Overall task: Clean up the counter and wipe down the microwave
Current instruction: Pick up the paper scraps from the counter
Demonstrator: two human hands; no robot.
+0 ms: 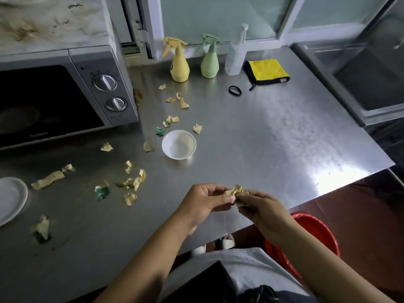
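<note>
Both my hands are up over the near edge of the steel counter [251, 132], left hand [203, 202] and right hand [265, 209] pinching the same crumpled wad of scraps [236, 191] between fingertips. Plenty more paper scraps [133, 182] litter the left half, around the small white bowl [178, 144] and in front of the microwave [65, 95]. Yellow spray bottle [178, 62], green spray bottle [209, 57] and a yellow cloth [265, 71] sit at the back. Red bin [310, 232] is below the edge, right of me.
</note>
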